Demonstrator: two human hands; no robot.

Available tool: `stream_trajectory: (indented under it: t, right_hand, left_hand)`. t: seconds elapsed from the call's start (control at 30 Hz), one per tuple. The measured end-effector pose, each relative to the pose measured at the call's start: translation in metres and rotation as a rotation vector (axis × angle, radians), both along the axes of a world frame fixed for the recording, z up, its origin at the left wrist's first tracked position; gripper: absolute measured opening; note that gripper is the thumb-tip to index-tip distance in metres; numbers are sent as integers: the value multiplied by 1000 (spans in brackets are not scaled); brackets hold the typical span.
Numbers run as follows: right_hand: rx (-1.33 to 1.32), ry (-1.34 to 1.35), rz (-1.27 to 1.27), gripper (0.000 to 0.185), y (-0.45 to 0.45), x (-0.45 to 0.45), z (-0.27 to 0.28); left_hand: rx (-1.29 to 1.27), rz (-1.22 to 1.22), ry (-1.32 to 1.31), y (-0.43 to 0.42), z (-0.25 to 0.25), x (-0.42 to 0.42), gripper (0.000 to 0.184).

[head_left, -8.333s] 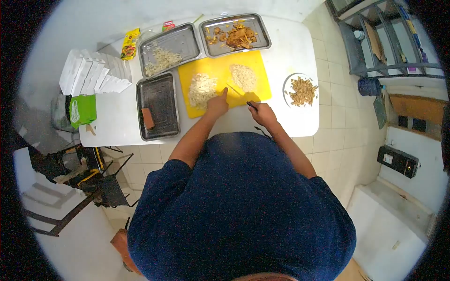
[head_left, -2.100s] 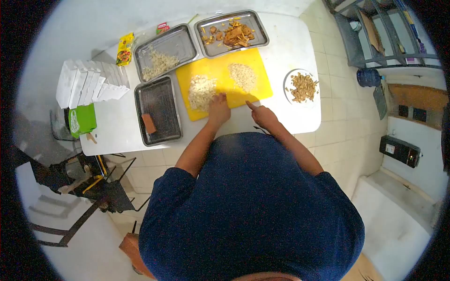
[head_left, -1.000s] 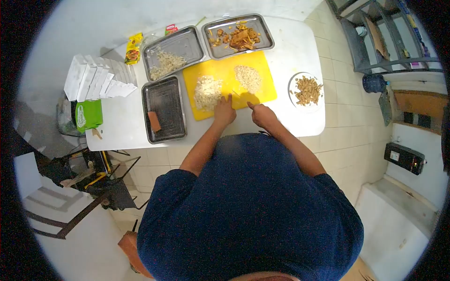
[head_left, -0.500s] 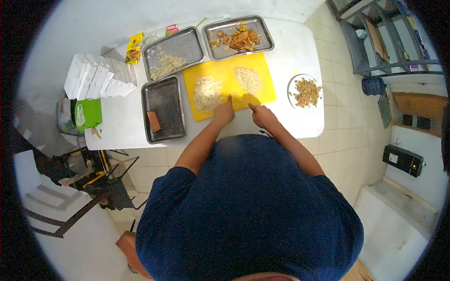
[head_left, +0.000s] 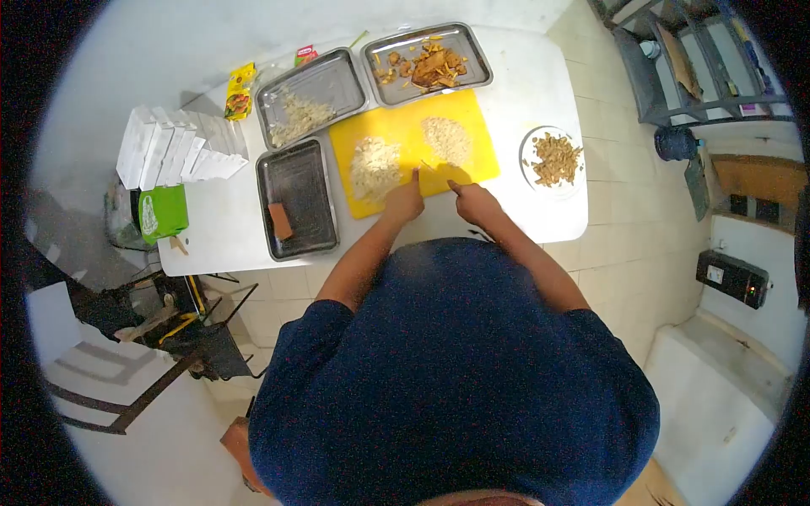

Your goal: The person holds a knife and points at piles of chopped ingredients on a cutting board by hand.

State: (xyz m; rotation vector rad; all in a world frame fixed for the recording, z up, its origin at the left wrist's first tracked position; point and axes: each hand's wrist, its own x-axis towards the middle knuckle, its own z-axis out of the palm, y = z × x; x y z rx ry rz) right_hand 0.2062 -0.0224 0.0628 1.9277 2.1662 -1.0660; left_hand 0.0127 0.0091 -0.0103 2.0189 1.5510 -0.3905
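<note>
A yellow cutting board (head_left: pixel 407 128) lies on the white table. On its left is a heap of pale chopped food (head_left: pixel 375 169); on its right, a flatter patch of finely chopped pale bits (head_left: pixel 447 141). My left hand (head_left: pixel 405 201) rests at the board's near edge, index finger forward, other fingers curled; what they hold, if anything, is hidden. My right hand (head_left: pixel 477 205) is closed around what looks like a knife, its index finger stretched forward. The blade is hard to make out against the yellow, pointing toward my left fingertip.
Metal trays hold shredded pale food (head_left: pixel 301 118), browned pieces (head_left: pixel 434 67) and a reddish-brown block (head_left: pixel 280 221). At right stands a plate of brown pieces (head_left: pixel 555 160). White folded boxes (head_left: pixel 152 148), a green package (head_left: pixel 164 211) and a yellow packet (head_left: pixel 240 91) are at left.
My right hand has turned slightly, its index finger now stretched farther toward the board. My left hand stays almost in place. The whole view has shifted a little.
</note>
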Motion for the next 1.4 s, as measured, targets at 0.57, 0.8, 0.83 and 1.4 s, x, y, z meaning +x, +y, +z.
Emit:
stream_trajectory:
  t: [0.57,0.8,0.83,1.4]
  right_hand:
    - [110,-24,52,52,0,0,-12]
    - [64,-19,51,51,-9,0,-23]
    - [41,-45,52,51,-8,0,-24]
    - [98,-28,92,48,-7,-7,-32]
  left_hand:
    - [-3,15,31,1,5,6,78]
    - [-36,19,86,3,11,12,80]
    - [-45,14,100,4,14,13,80]
    - [-76,24,67,3,17,14,82]
